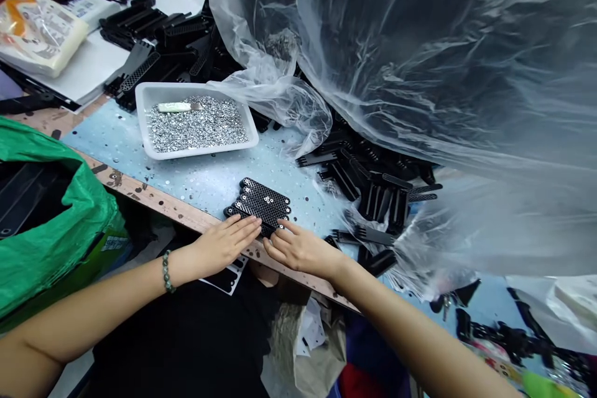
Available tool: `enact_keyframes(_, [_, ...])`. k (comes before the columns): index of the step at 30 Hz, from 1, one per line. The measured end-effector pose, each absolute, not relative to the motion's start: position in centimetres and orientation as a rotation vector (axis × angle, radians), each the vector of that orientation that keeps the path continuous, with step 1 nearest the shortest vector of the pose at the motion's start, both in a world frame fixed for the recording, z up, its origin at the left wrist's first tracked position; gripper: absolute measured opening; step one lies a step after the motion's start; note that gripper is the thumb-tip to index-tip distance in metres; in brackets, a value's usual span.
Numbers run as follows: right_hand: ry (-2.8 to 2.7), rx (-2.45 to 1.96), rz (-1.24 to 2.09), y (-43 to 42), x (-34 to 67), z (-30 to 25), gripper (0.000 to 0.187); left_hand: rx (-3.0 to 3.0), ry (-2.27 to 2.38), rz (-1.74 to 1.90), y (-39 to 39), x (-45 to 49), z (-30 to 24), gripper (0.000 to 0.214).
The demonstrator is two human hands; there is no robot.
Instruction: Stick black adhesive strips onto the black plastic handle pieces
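Black textured strips with rounded ends [263, 199] lie side by side in a block near the table's front edge. Small silver nuts sit at their ends, and a few loose ones rest in the middle of the block. My left hand [228, 242] lies flat, fingers stretched, over the block's near left part. At the near right corner, my right hand [301, 252] has its fingers bent inward against the strips; whatever is between its fingertips is hidden. Behind the block, a white plastic tray [200, 153] holds many small silver nuts and a pale-handled tool [175, 107].
Black plastic parts are heaped at the back left [153, 43] and on the right [373, 186]. A large clear plastic bag [420, 74] bulges over the right side. A green sack [56, 199] of black parts stands at left, beside the table's worn wooden edge [153, 196].
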State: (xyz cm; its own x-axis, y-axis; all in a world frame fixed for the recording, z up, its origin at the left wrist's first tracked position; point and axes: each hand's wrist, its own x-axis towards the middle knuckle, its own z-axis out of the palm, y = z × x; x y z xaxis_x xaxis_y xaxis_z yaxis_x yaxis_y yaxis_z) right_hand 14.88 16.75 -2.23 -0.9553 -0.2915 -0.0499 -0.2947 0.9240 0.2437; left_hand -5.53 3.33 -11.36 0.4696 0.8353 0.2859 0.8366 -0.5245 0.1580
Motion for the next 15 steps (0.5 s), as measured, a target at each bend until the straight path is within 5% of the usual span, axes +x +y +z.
enact_keyframes(9, [3.039,-0.471,0.396,17.0,13.9,-1.0,0.016,-2.704,-1.528,-0.488,3.4,-5.6,-11.4,0.054])
enact_keyframes(15, [3.378,0.357,0.280,14.8,15.8,-2.6,0.017,-2.720,-1.543,-0.515,3.4,-5.7,-11.2,0.055])
